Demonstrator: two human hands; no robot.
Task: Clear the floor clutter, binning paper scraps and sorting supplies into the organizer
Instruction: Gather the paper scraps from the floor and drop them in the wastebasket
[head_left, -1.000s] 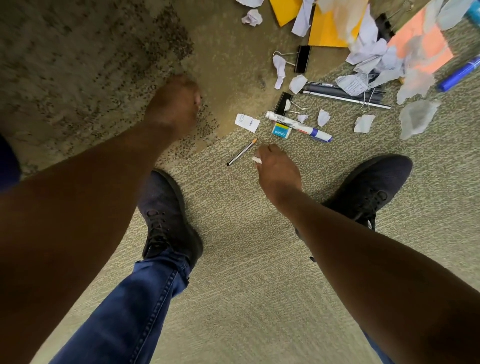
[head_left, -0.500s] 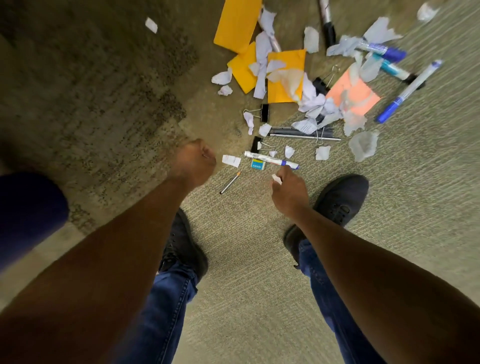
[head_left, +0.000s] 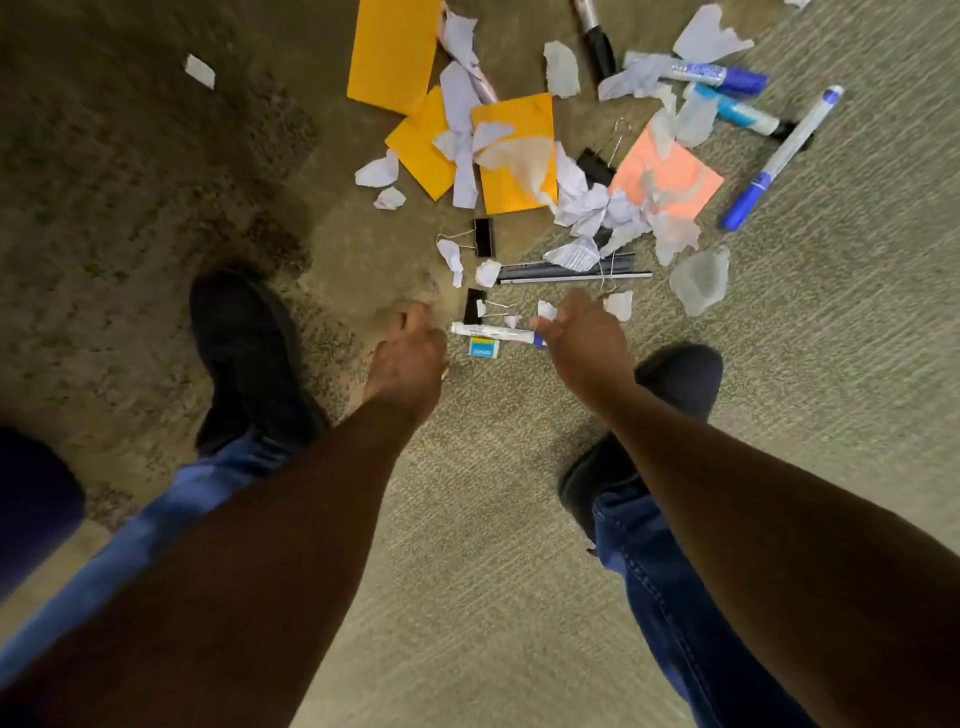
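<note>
- The left hand, a second ago curled well left of the clutter, is now brought down over the spot where a pencil lay; whether its fingers are clenched on it cannot be told.
- A small paper scrap is seen at the tips of the right hand, apparently pinched.
- Between both hands' fingers, the glue stick and eraser are left on the floor.
- Beyond the fingers, binder clips, torn paper, yellow envelopes and markers are scattered; most clearing is judged undone.

Carpet w/ paper scraps, markers, binder clips, envelopes
</note>
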